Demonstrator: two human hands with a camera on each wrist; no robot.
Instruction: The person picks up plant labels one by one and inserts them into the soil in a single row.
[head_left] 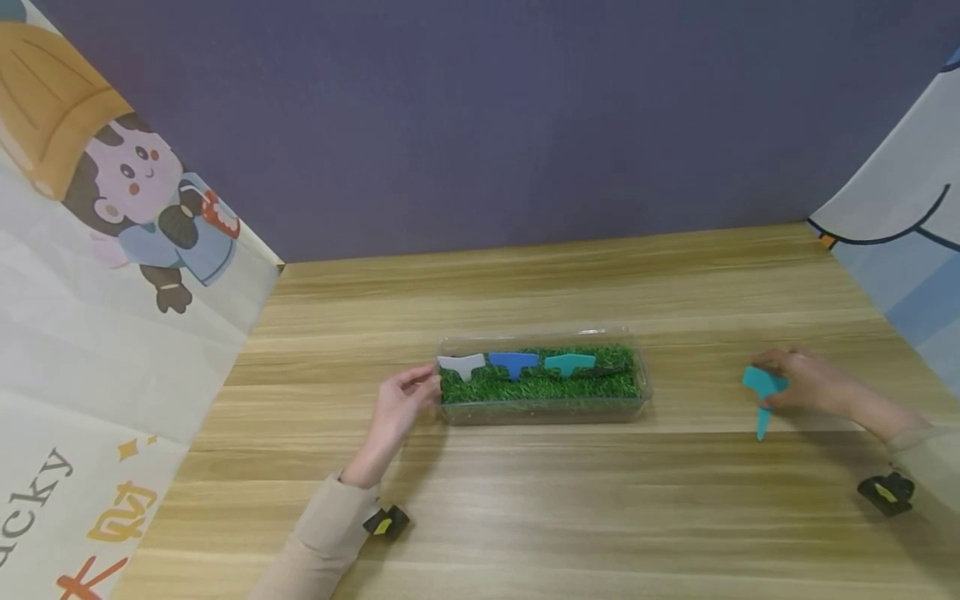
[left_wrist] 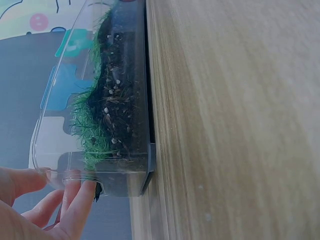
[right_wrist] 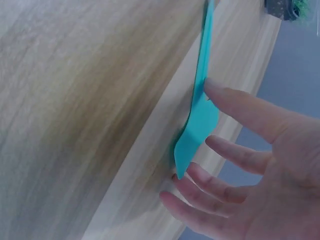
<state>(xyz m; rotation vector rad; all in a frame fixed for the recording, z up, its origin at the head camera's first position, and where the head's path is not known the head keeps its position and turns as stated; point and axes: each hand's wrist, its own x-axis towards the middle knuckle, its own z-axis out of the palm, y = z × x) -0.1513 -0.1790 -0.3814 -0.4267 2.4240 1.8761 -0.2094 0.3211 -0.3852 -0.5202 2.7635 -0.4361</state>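
A clear plastic box (head_left: 543, 413) on the table contains green artificial grass (head_left: 540, 389) over dark soil. Three T-shaped plant labels stand in a row in it: white (head_left: 461, 364), blue (head_left: 513, 363) and teal (head_left: 570, 363). My left hand (head_left: 405, 400) touches the box's left end, its fingertips (left_wrist: 86, 192) against the end wall. Right of the box, a loose teal plant label (right_wrist: 197, 122) appears to lie on the table, its stem pointing toward me. My right hand (head_left: 806, 385) reaches it with spread fingers; thumb and index finger meet its edge.
The wooden table (head_left: 570, 508) runs back to a dark blue-grey wall (head_left: 525, 125). Cartoon-printed panels flank it at the left (head_left: 150, 358) and the right (head_left: 907, 242). Black wrist devices (head_left: 387, 523) show beside both sleeves.
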